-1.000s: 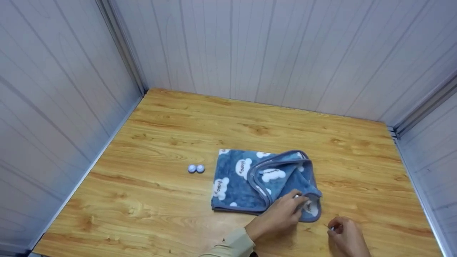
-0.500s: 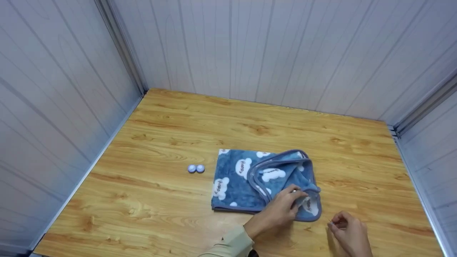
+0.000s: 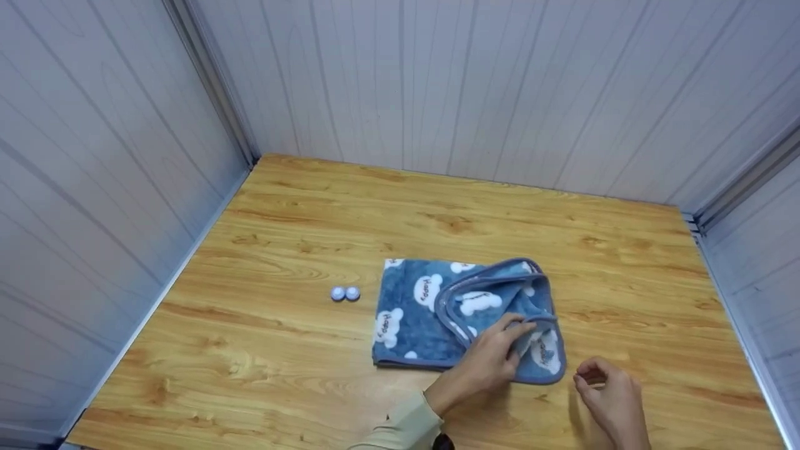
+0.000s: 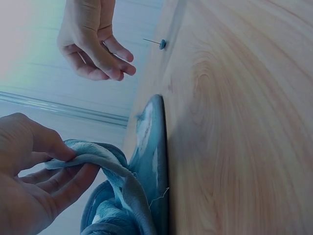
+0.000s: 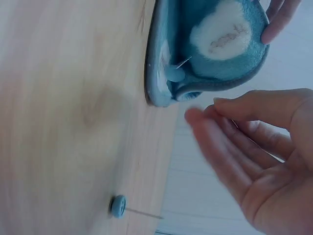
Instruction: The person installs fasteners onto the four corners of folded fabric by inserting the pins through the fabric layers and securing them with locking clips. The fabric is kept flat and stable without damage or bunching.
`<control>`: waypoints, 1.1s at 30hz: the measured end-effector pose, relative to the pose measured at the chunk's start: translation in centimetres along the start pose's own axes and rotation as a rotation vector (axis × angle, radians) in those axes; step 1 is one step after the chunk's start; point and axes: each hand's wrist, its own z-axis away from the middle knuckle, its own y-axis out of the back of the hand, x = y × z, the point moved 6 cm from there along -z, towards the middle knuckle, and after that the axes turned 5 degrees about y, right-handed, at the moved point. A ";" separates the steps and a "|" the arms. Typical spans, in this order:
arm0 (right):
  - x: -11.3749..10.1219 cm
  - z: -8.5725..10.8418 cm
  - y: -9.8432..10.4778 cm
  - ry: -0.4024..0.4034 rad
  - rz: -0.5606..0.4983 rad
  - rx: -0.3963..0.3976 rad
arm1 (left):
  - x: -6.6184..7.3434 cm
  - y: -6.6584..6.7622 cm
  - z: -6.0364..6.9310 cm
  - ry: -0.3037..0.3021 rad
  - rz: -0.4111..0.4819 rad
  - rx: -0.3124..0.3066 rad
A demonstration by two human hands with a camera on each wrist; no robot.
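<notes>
A folded blue fleece blanket (image 3: 406, 306) with white cloud patches lies on the table, its right part turned back. My left hand (image 3: 484, 362) pinches the bound edge of the blanket's upper layer between thumb and fingers, lifting it. In the right wrist view, a small pin with a round blue base (image 5: 174, 73) sits on the lower layer, its needle pointing towards the raised layer. My right hand (image 3: 612, 397) hovers right of the blanket, fingers loosely bent, nothing visible between them. Another blue-based pin (image 5: 118, 206) stands on the table near that hand, needle up.
Two small round lilac caps (image 3: 345, 293) lie side by side left of the blanket. The wood-patterned table (image 3: 281, 219) is bounded by pale panel walls (image 3: 400, 87) at the back and both sides.
My left hand has raised the blanket edge a little and drawn it away from me. The right hand has moved slightly forward; the small thing earlier at its fingertips is no longer seen there.
</notes>
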 end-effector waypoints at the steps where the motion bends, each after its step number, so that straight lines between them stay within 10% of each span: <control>1: 0.0 -0.1 -0.2 0.009 0.002 -0.014 | -0.1 0.0 0.0 0.004 0.005 -0.002; 10: -0.5 -1.5 -3.0 0.044 -0.009 -0.197 | -0.3 0.3 0.1 0.008 -0.001 0.008; 33: -0.4 -2.6 -4.6 0.046 0.026 -0.200 | -0.4 0.8 0.1 0.028 0.013 0.022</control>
